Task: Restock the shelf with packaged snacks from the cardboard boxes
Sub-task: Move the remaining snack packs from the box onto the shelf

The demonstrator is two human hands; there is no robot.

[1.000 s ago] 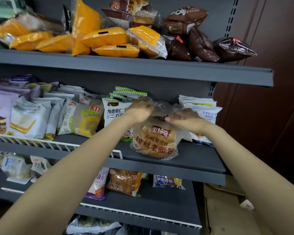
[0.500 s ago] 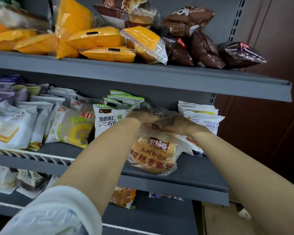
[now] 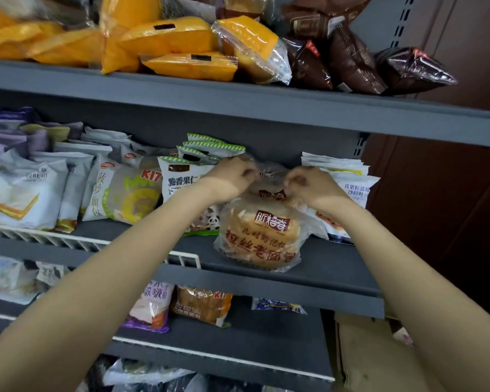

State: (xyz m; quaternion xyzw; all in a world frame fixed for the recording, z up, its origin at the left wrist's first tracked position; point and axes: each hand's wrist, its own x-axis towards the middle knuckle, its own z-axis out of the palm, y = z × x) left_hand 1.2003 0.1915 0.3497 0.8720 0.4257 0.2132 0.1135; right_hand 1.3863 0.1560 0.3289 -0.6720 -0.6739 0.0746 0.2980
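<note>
Both hands, left (image 3: 232, 176) and right (image 3: 309, 188), still pinching bread packet (image 3: 262, 239) top, packet unmoved on shelf (image 3: 337, 264)

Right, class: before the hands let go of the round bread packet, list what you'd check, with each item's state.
1. Round bread packet rests on the middle shelf: ok.
2. Left hand and right hand both pinch its top edge: ok.
3. Packet clear of the shelf's front lip: ok.
4. Label faces outward: ok.
5. Packet will stand unaided: cannot tell.
6. Room behind it: cannot tell; the hands hide it.
</note>
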